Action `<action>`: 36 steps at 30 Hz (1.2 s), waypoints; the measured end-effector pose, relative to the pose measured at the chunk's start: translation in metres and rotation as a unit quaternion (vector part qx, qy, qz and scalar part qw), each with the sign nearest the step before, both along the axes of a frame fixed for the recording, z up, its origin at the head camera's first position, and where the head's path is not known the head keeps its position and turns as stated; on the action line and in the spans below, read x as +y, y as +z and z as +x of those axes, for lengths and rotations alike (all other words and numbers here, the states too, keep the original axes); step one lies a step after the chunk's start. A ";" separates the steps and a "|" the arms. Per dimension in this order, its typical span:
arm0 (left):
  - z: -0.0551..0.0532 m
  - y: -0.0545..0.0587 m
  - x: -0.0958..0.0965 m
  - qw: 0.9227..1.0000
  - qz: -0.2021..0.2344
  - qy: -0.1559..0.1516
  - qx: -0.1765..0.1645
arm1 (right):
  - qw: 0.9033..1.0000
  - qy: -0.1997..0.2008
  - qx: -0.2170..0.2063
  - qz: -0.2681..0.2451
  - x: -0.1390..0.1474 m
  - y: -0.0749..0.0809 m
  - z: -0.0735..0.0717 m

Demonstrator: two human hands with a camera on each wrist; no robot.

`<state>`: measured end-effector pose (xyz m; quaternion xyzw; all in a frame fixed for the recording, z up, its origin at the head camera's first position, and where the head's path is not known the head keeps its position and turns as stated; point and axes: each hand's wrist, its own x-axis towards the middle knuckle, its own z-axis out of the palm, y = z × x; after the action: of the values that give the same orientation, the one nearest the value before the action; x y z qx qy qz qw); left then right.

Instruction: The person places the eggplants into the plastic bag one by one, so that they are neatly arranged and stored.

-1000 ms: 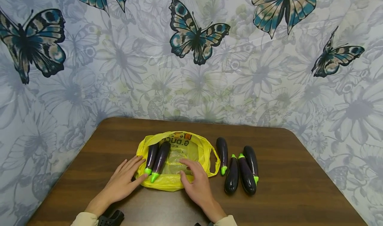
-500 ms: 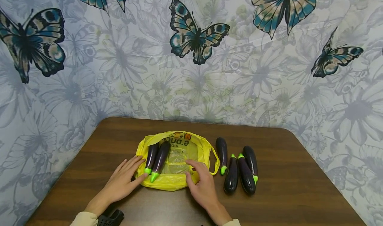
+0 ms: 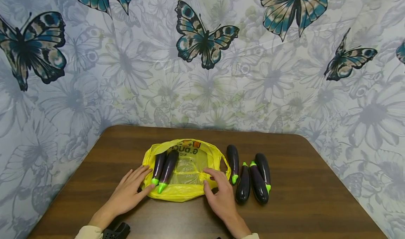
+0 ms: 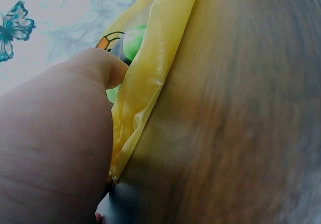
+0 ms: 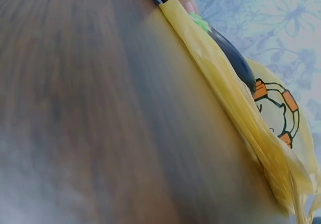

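Yellow bag (image 3: 177, 194) holds two eggplants (image 3: 168, 168); four eggplants (image 3: 258, 184) lie outside, toward table's (image 3: 310, 186) right edge; left hand (image 3: 126, 192), right hand (image 3: 222, 198) both spread

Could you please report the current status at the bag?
Left hand at yellow bag's left side; right hand at its near rim. Two eggplants inside, four others outside. No blockage seen.

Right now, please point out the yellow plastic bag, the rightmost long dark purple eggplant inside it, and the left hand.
Yellow plastic bag (image 3: 175, 193): head view, its near wall.
Rightmost long dark purple eggplant (image 3: 168, 168): head view, middle of its body.
Left hand (image 3: 128, 189): head view, its back.
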<state>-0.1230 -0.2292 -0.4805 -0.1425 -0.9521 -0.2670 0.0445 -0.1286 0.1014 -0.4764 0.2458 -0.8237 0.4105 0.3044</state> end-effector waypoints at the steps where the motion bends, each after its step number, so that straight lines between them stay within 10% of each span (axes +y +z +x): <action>1: 0.000 0.000 0.000 1.000 -0.001 0.000 -0.001 | 1.000 0.000 0.000 -0.002 0.001 0.000 0.000; 11: 0.000 0.000 -0.002 1.000 -0.004 0.004 -0.001 | 0.999 -0.029 -0.015 -0.008 0.008 0.003 0.000; 36: -0.001 0.001 0.001 1.000 -0.009 0.004 -0.005 | 0.991 -0.042 0.129 -0.021 0.037 0.015 -0.011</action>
<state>-0.1235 -0.2287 -0.4796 -0.1380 -0.9551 -0.2592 0.0400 -0.1397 0.1380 -0.4613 0.2553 -0.7786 0.3791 0.4300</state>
